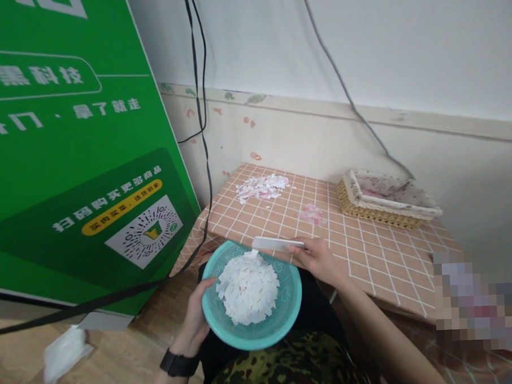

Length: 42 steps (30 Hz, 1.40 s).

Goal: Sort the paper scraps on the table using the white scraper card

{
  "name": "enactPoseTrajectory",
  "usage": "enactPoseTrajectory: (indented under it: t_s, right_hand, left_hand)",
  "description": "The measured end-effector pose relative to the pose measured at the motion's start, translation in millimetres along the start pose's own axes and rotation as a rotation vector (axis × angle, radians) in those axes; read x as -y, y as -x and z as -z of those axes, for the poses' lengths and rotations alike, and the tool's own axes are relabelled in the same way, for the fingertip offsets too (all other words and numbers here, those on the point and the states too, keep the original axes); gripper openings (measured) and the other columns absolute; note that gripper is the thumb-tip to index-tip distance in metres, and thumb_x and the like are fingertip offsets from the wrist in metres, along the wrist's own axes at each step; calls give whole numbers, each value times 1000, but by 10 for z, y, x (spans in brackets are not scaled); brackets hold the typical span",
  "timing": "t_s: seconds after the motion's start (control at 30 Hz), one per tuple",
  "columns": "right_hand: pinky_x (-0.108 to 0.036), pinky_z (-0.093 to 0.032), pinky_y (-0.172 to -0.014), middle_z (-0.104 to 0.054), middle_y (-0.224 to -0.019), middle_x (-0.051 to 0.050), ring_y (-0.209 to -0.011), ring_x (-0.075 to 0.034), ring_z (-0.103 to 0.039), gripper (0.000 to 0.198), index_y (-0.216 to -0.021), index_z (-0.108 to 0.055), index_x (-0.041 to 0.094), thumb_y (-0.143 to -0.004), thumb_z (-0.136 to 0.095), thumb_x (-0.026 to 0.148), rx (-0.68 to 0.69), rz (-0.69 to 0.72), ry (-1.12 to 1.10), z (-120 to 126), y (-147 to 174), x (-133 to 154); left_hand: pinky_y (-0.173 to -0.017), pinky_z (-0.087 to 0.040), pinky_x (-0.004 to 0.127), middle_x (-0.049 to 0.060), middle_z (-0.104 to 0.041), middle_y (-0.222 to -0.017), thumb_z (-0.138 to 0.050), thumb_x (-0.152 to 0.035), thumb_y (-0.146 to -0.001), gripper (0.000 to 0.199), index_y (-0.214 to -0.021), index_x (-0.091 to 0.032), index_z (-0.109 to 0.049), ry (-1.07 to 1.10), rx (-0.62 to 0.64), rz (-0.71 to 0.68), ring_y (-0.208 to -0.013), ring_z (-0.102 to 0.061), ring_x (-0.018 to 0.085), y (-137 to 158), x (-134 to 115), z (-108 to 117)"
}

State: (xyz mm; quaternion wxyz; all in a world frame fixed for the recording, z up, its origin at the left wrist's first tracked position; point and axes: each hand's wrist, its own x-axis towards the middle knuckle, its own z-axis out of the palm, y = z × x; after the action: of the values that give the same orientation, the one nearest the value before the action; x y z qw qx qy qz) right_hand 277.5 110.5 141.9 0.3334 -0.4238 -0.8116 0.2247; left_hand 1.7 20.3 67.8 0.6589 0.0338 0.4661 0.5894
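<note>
Right hand (312, 258) clamped on white tool (273, 244), perhaps scraper; left hand (198, 312) gripping teal basket (251, 344) by rim.

Table (377, 257) with paper scraps (263, 187), 1 basket (378, 212)

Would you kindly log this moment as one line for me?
left hand: holding teal colander | right hand: gripping white tool near colander | colander: heaped white scraps | table: scrap pile, wicker basket

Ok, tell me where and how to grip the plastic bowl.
Best by the bowl's rim, probably from the right: the round edge is bare there, the left hand holds the opposite side, and the paper scraps are heaped in the middle.
</note>
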Motion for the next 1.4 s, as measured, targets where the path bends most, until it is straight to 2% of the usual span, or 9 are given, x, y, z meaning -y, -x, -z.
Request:
enactPoseTrajectory:
  t_s: [0.1,0.2,0.27,0.47,0.67,0.8,1.03,1.4]
  right_hand:
    - [-26,-41,-57,-68,-74,-2,-60,-15,-58,29,-90,-67,20,-90,-45,39,-37,12,47,138,-136,-24]
    - [-26,-36,-54,-61,-62,-3,-56,-15,-53,36,-69,-62,18,-89,-45,42,-160,30,241,285,-438,-207]
    - [-26,-30,-49,-55,-53,-1,-49,-14,-49,37,-67,-60,18,-89,-44,43,-179,-18,345,364,-660,-345]
    - [-25,-29,-51,-59,-56,-2,-53,-15,-51,29,-71,-61,18,-88,-46,37,-80,1,432,449,-1032,-500]
    - [-25,-30,-51,-56,-55,0,-52,-13,-48,31,-63,-57,18,-86,-50,38,10,1,333,438,-1114,-472]
    - [-25,-29,-50,-53,-53,0,-51,-13,-46,35,-59,-55,18,-85,-50,41,-27,-29,307,434,-1147,-476]
    - [-25,-29,-50,-53,-55,1,-52,-12,-45,34,-61,-54,18,-84,-50,42,77,12,268,490,-1144,-491]
    - [-23,-30,-52,-51,-56,1,-53,-10,-43,32,-65,-57,15,-83,-52,41,125,-4,200,477,-1181,-470]
  left_hand:
    - [-61,-54,33,7,-73,-65,-64,-16,-69,7,-71,-12,-69,-15,8,14,-58,-67,21,8,-1,1]
    - [-61,-54,33,7,-73,-63,-64,-16,-69,6,-71,-11,-68,-20,5,4,-57,-67,21,10,8,7]
    - [-61,-54,34,8,-73,-63,-64,-16,-69,7,-72,-11,-68,-28,-16,4,-57,-67,22,2,19,18]
    - [-62,-55,36,9,-73,-64,-65,-18,-69,10,-73,-10,-68,-67,-21,-3,-58,-68,24,-46,45,77]
    - [-60,-55,36,8,-72,-62,-65,-18,-69,8,-71,-11,-68,-66,-21,6,-57,-67,23,-43,57,98]
    - [-58,-54,32,7,-72,-61,-65,-17,-69,7,-69,-11,-68,-51,-30,-8,-55,-66,20,-42,57,94]
    - [-62,-54,34,8,-73,-63,-64,-18,-71,9,-73,-10,-69,-51,-15,8,-58,-66,21,-45,58,79]
    - [-60,-54,34,6,-72,-62,-65,-17,-69,8,-71,-10,-68,-45,-32,16,-55,-66,20,-64,60,101]
